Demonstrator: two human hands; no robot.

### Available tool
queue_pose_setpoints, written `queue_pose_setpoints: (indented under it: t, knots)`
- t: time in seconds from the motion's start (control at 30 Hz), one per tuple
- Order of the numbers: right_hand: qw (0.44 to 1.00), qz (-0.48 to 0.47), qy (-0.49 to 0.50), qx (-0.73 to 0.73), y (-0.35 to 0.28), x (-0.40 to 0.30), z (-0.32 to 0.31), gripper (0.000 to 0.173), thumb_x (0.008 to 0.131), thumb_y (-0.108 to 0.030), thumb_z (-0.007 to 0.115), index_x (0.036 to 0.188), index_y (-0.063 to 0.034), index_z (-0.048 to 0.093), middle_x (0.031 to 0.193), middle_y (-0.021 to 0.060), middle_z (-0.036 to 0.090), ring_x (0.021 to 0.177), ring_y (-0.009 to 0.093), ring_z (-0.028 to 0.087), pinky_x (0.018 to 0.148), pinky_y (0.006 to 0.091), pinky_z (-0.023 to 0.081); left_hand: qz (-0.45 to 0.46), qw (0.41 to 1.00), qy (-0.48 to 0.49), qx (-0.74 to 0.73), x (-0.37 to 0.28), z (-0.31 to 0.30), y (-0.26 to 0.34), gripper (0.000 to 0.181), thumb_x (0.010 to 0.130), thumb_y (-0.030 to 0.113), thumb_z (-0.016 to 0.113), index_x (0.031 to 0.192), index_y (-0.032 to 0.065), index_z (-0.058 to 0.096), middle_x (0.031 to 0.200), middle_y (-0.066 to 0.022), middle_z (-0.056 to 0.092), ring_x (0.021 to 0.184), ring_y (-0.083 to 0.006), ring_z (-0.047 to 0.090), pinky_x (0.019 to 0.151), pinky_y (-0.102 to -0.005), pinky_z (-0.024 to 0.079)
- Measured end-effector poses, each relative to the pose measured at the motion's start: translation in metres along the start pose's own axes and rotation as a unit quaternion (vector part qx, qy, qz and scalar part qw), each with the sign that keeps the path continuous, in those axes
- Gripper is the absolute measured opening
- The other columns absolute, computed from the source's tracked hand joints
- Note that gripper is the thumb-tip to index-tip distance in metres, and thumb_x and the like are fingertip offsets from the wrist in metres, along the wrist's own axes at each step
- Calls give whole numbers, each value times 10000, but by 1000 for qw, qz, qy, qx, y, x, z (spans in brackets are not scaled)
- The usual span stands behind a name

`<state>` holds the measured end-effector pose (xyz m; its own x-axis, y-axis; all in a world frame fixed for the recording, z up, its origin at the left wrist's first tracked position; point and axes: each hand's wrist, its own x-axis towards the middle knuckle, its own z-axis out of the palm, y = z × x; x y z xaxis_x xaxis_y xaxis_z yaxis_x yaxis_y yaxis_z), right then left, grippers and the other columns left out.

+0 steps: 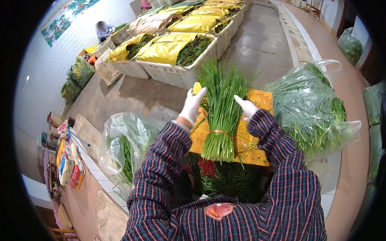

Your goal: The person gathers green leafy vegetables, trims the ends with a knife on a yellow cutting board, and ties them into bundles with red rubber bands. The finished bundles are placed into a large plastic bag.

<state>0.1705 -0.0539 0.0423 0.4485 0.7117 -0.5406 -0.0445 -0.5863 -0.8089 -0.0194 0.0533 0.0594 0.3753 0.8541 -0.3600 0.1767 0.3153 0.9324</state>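
A thick bunch of green garlic chives (224, 120) lies on a worn yellow board (256, 153), its cut pale ends towards me. A reddish band (218, 131) circles the stalks near those ends. At the left edge of the bunch is my left hand (193, 104), in a white glove with fingers apart. My right hand (247, 107), gloved likewise, is by the opposite edge, its index finger extended along the leaves. Neither hand is closed around the bunch. The leaf tips are blurred. Loose stem pieces (251, 146) lie on the board.
Clear plastic bags of greens stand on the left (132, 144) and right (310, 111). Ahead, white crates (169, 73) hold greens under yellow sacks (166, 48). A person (103, 31) sits at the far left. Red ties (206, 167) hang below the board's front edge.
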Motion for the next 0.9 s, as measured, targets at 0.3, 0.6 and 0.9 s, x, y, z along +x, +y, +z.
queue_pose_setpoints:
  t: [0.3, 0.6, 0.9]
  knots:
    - [930, -345, 113, -59, 63, -66, -3, 230, 891, -203, 561, 968, 7, 613, 900, 126, 654, 798, 190, 620, 708, 307, 489, -80, 996, -4, -48, -102, -50, -125, 312, 869, 270, 567, 1077, 39, 591, 958, -41, 617, 800, -154, 593, 702, -281, 471]
    - [788, -527, 18, -317, 47, -98, 71, 169, 832, -134, 552, 982, -106, 624, 842, 95, 583, 799, 264, 592, 696, 348, 485, 23, 995, -14, -96, -99, -21, -145, 170, 826, 75, 640, 972, -11, 625, 864, -18, 623, 774, -85, 557, 703, -222, 455]
    - [595, -349, -114, -715, 12, -106, 104, 192, 818, -223, 543, 886, -112, 684, 877, 61, 677, 828, 229, 659, 642, 356, 518, 0, 975, -124, -186, -103, -24, -158, 179, 864, 45, 553, 1036, 8, 589, 884, -21, 607, 734, -98, 563, 697, -228, 472]
